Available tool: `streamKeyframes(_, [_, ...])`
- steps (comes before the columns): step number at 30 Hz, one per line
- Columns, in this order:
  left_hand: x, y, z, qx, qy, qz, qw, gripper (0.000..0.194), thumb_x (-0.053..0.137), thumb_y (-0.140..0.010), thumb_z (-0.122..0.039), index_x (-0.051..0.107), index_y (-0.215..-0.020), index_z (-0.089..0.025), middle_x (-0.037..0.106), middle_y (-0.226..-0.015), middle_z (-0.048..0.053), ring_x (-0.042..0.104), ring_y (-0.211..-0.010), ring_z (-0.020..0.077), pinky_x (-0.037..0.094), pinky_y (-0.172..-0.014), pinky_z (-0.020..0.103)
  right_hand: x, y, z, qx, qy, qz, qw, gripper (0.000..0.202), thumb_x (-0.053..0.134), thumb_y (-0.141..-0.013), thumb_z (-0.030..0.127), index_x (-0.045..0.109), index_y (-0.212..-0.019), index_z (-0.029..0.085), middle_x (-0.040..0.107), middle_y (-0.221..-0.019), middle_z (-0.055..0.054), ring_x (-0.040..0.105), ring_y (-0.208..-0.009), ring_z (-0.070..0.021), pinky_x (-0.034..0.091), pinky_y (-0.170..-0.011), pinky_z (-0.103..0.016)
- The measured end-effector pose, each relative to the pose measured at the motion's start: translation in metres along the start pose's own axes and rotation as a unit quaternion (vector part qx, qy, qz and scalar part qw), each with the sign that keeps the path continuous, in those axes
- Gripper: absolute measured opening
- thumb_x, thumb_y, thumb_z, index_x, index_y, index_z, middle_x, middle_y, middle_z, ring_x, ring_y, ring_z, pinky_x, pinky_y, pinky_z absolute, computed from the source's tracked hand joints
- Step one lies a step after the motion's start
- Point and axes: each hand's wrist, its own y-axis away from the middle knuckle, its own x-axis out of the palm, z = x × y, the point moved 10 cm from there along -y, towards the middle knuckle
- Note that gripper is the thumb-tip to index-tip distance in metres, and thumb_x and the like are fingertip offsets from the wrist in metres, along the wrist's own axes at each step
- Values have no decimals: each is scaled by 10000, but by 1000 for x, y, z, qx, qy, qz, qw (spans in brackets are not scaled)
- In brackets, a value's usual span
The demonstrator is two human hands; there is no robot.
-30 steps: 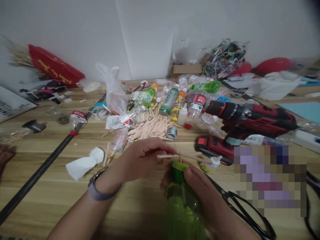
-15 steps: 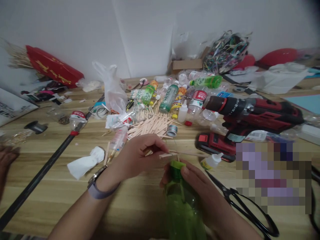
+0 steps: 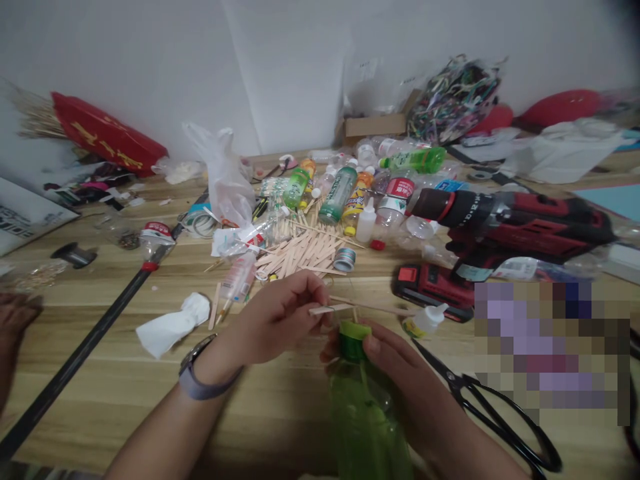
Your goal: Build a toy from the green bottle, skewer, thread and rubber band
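Note:
My right hand [image 3: 400,363] is closed around the neck of a green plastic bottle [image 3: 370,420]. The bottle has a green cap [image 3: 354,340], and a thin stick stands up out of its top. Just left of the cap, my left hand [image 3: 280,317] pinches a short flat wooden stick [image 3: 327,310], its fingertips partly hidden. This stick lies crosswise by the upright one. Behind it a longer wooden strip [image 3: 375,305] reaches right toward a small glue bottle [image 3: 427,321]. Black scissors [image 3: 493,410] lie beside my right forearm.
A red cordless drill [image 3: 525,227] stands at the right. Wooden sticks [image 3: 305,250] lie piled ahead, with plastic bottles [image 3: 340,193] behind. At left are a crumpled tissue [image 3: 173,323], a long dark pole [image 3: 95,347] and another person's hand [image 3: 17,320].
My left fingers have drawn back slightly to the left, and the short stick now shows more clearly. My right hand keeps its hold on the bottle.

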Motion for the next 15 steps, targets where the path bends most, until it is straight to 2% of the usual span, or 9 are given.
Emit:
streamKeyframes(2, [3,-2,1,-1,51,7,999,118,586,-880,-275,518,-833,-191,530,-710,-37,469,-619,105,379,-566,220,0,-3,0,-2,-9,5,1000,441,869,-669,575,766,-893,210,726,-770,-29,644,-686,-149,479,-588,-228])
streamKeyframes(5, [4,-5,6,-14,93,13,995,176,627,-887,-324,529,-843,-184,564,-701,-29,495,-597,98,392,-559,215,1,-8,5,-18,-9,3,1000,457,843,-699,565,731,-957,205,742,-799,-55,679,-728,-189,495,-580,-245])
streamKeyframes(9, [3,-9,9,-27,125,9,992,265,686,-871,-398,525,-826,-192,572,-636,-42,504,-535,91,383,-509,202,5,-10,9,-33,1,10,999,402,801,-774,540,672,-974,216,731,-768,-28,689,-669,-175,503,-577,-244])
streamKeyframes(15, [-2,-10,10,-24,161,-12,986,253,721,-834,-368,556,-798,-180,605,-626,-32,520,-514,81,404,-493,186,2,-13,5,-36,10,11,999,505,725,-838,588,584,-1185,250,726,-754,-18,703,-656,-194,497,-556,-255])
